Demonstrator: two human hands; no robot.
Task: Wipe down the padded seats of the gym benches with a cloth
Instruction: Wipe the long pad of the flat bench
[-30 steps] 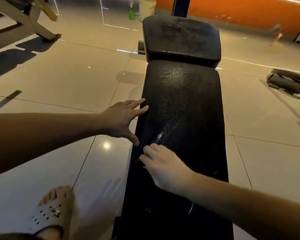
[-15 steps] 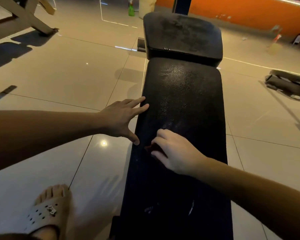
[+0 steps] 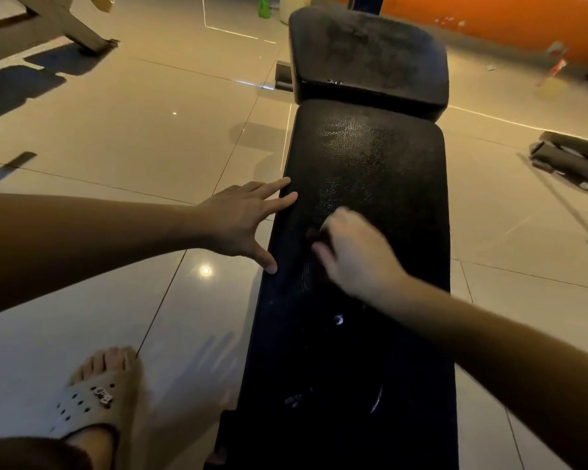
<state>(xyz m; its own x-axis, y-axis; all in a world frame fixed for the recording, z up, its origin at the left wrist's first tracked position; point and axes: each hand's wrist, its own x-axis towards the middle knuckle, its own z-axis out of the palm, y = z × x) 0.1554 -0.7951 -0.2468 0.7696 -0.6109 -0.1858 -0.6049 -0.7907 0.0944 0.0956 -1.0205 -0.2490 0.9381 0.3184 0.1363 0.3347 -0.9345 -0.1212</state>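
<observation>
Nearest: a foot in a perforated sandal (image 3: 89,401) on the glossy tile floor (image 3: 150,130), left of the long black seat pad (image 3: 370,164) that runs up mid-frame. Mid-pad: left hand (image 3: 238,225) flat, fingers (image 3: 279,184) spread, fingertips and thumb tip touching the pad's left edge. The right hand (image 3: 357,259) is motion-blurred on the pad just beside it, fingers curled down over a small dark reddish patch (image 3: 314,235); cannot tell whether that is the cloth or whether they pinch it. Beyond: a shorter pad (image 3: 367,52), black and dusty-looking, sits at the long pad's far end, then a green bottle (image 3: 264,7) and an orange wall (image 3: 489,18).
</observation>
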